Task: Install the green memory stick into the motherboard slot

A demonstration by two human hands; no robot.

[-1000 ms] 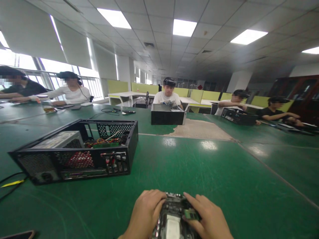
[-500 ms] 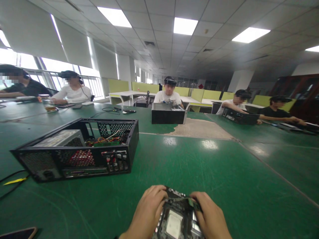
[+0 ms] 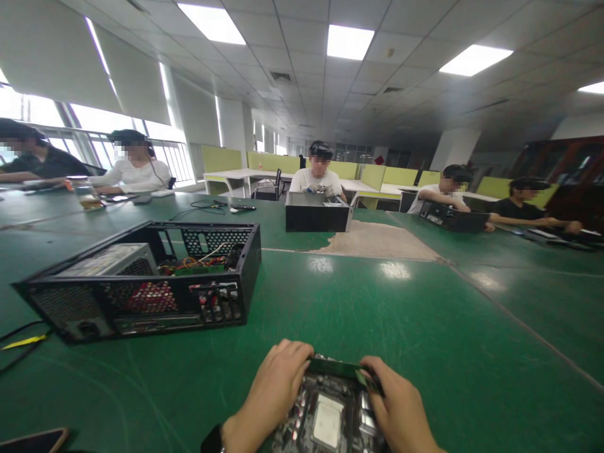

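Observation:
A dark motherboard [image 3: 348, 395] lies on the table at the bottom of the view, with a square, pale metal processor cover [image 3: 328, 421] in its middle. Along its far edge stands a long green memory stick [image 3: 336, 366]. My left hand [image 3: 279, 385] has its fingers closed at the stick's left end, the fingertips partly hidden. At the right end, my right hand [image 3: 400, 402] grips it between thumb and curled fingers, beside a silvery part of the board. A black band [image 3: 213, 439] is round my left wrist. The board's near edge is cut off.
An open black computer case [image 3: 179, 308] with a power supply [image 3: 117, 264] and wires stands at left on the green table [image 3: 302, 308]. A phone-like object [image 3: 35, 441] lies at lower left. Across the table, several people work; another case [image 3: 318, 214] stands before one person.
Both hands have shifted slightly up and left in view. The green stick now shows its broad side between them, and more of the motherboard is visible.

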